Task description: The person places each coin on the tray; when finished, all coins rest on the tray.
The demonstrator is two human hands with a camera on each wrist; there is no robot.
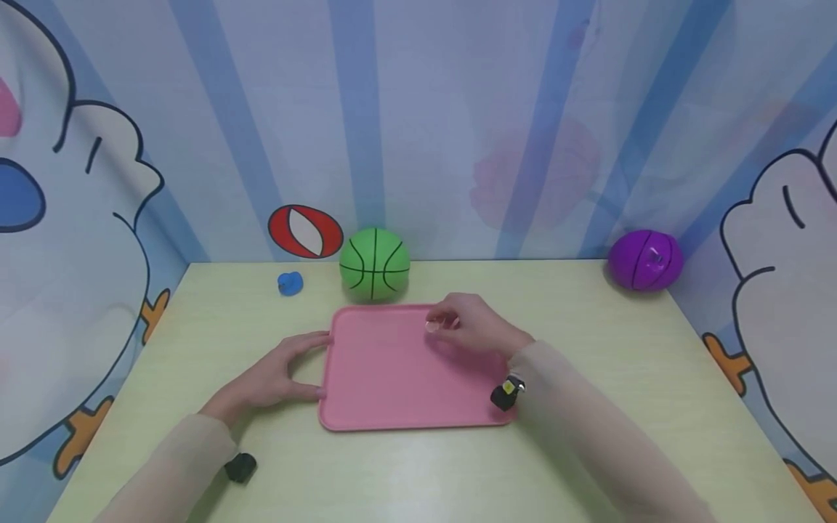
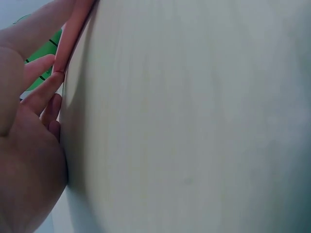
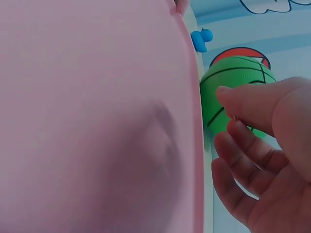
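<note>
A pink tray (image 1: 386,370) lies flat at the middle of the table. At its left edge is my left hand (image 1: 277,370), thumb and fingers spread apart with their tips touching the rim. In the left wrist view, fingers (image 2: 43,94) of that hand reach along the tray's side (image 2: 73,41). Over the upper right part of the tray, my right hand (image 1: 474,323) pinches a small, clear round piece (image 1: 432,327) between thumb and fingertips. The right wrist view shows the right hand (image 3: 272,155) above the tray, its fingers hiding nearly all of the piece.
Behind the tray, close to its far rim, stands a green ball (image 1: 375,263) with black basketball lines. A small blue duck (image 1: 290,283) sits left of the ball. At the far right corner is a purple ball (image 1: 645,260). A printed cloth backdrop (image 1: 431,131) rises behind the table (image 1: 588,319).
</note>
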